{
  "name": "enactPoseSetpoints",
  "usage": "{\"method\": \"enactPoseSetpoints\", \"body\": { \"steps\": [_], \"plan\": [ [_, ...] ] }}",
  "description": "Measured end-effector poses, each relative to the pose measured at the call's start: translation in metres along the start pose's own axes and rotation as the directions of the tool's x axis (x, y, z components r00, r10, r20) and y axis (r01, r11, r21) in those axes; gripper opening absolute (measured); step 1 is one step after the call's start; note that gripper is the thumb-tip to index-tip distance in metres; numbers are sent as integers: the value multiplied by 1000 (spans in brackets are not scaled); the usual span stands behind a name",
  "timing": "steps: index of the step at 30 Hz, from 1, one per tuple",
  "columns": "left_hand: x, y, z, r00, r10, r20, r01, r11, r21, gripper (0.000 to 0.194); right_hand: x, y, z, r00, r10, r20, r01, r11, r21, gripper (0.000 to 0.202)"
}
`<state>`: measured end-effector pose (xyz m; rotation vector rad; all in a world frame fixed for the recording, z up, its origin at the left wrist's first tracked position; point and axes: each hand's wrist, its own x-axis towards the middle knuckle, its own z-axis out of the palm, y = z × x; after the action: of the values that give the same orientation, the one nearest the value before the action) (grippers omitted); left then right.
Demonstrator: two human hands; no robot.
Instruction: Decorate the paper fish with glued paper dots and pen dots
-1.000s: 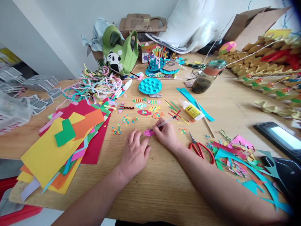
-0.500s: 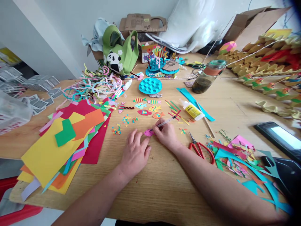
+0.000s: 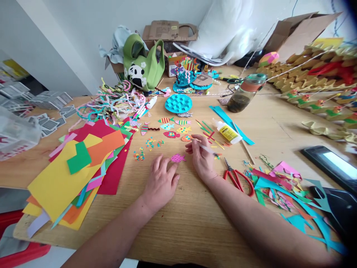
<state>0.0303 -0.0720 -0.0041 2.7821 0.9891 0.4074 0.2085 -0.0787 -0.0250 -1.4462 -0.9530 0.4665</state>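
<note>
A pink paper fish (image 3: 177,158) with dark dots lies flat on the wooden table. My left hand (image 3: 162,178) rests palm down beside it, fingers apart, a fingertip at or very near the fish's lower edge. To the right of the fish, my right hand (image 3: 203,158) is closed around a slim pale pen (image 3: 205,148), which is smeared by motion. Just beyond that hand sits an orange paper fish (image 3: 186,138). Farther back lie several more decorated fish, among them a red one (image 3: 171,134) and a yellow one (image 3: 183,130). Tiny paper bits (image 3: 138,154) are scattered left of the pink fish.
Coloured paper sheets (image 3: 55,182) are piled on the left. Red-handled scissors (image 3: 236,179), a glue bottle (image 3: 229,133), a wooden stick (image 3: 243,143) and paper scraps (image 3: 281,186) lie on the right. Behind stand a blue egg-carton disc (image 3: 178,103), a lidded jar (image 3: 242,97) and a green bag (image 3: 149,70).
My right hand has lifted the pen off the pink fish and moved slightly right, uncovering the fish's tail. The left hand stays in place.
</note>
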Motion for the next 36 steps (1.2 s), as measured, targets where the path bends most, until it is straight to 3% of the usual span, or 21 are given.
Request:
{"method": "enactPoseSetpoints", "body": {
  "steps": [5, 9, 30, 36],
  "plan": [
    [0, 0, 0, 1000, -2, -8, 2, 1000, 8, 33, -3, -5, -5, 979, -119, 166, 175, 906, -385, 16],
    [1, 0, -1, 1000, -1, -14, 2, 1000, 14, 33, -3, -5, -5, 962, -157, 221, 253, 816, -520, 16],
    [0, 1, 0, 1000, -5, -28, 5, 1000, 19, 33, -4, -1, -2, 942, -78, 328, 258, 793, -551, 27],
    [1, 1, -2, 1000, -9, -24, 9, 1000, 20, 31, -6, -5, -2, 945, -115, 308, 276, 786, -554, 25]
  ]
}}
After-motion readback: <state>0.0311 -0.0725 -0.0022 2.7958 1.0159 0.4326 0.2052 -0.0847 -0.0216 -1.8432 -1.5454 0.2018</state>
